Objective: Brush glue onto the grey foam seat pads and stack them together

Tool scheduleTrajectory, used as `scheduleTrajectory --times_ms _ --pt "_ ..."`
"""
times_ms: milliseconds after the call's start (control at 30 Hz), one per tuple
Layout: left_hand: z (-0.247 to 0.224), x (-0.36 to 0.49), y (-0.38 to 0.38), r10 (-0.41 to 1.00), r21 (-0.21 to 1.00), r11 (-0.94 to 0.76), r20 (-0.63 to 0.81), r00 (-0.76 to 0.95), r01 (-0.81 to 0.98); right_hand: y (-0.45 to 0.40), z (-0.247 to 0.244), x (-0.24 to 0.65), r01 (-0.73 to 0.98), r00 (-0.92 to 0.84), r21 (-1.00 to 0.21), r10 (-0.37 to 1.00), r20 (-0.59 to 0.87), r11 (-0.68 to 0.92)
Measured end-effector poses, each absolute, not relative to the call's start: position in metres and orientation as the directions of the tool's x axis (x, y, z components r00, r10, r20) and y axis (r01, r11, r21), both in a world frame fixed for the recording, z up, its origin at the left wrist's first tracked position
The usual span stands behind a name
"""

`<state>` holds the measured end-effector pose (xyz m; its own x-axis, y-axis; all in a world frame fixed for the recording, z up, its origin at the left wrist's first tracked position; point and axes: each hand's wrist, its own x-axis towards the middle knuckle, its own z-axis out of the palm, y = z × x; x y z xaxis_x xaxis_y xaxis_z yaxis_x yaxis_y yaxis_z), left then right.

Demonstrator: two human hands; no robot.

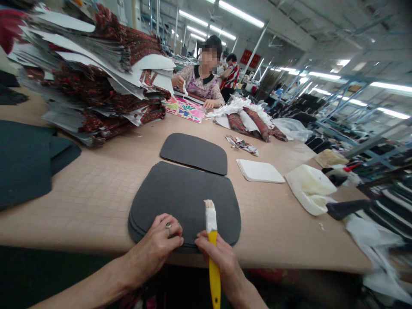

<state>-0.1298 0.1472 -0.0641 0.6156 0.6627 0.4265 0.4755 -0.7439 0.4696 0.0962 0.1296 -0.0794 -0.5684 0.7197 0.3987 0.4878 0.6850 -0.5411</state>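
Note:
A stack of dark grey rounded panels (pixel 186 193) lies at the table's front edge. My left hand (pixel 164 236), a ring on one finger, has its fingers curled together on the stack's front left edge, closed on the top panel's rim. My right hand (pixel 220 253) holds a paintbrush (pixel 213 244) with a yellow handle and a white-wrapped neck, bristles pointing up and away. The fingertips of that hand also touch the stack's front edge. Just beyond the stack lies a smaller dark grey panel (pixel 195 153).
White sheets (pixel 260 171) and a cut-open plastic jug (pixel 310 189) lie to the right. A tall pile of patterned pieces (pixel 106 77) stands back left, dark sheets (pixel 25 159) at far left. Across the table (pixel 90 206), a person (pixel 206 81) sits by patterned rolls (pixel 247 122).

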Motion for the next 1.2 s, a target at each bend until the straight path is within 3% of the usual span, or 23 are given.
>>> scheduleTrajectory --times_ms 267,500,733,900,1067,1200 --pt "-0.073 -0.135 0.143 0.658 0.452 -0.748 0.415 0.628 0.485 0.129 -0.084 0.100 0.490 -0.534 -0.591 0.757 0.377 0.640" --pt "-0.072 -0.138 0.140 0.635 0.428 -0.768 0.412 0.653 0.477 0.119 -0.091 0.107 0.508 -0.531 -0.451 0.680 0.506 0.733" --pt "-0.071 -0.138 0.137 0.668 0.458 -0.740 0.415 0.618 0.492 0.107 -0.106 0.117 0.662 -0.284 -0.346 0.650 0.705 0.665" --pt "-0.057 -0.136 0.138 0.682 0.453 -0.723 0.352 0.641 0.521 0.110 -0.102 0.121 0.679 -0.321 -0.304 0.643 0.696 0.668" --pt "-0.029 -0.125 0.166 0.704 0.350 -0.705 0.238 0.670 0.617 0.113 -0.096 0.124 0.698 -0.317 -0.284 0.639 0.700 0.657" --pt "-0.037 -0.118 0.194 0.665 0.154 -0.746 0.225 0.712 0.648 0.118 -0.096 0.119 0.736 -0.313 -0.227 0.617 0.722 0.638"
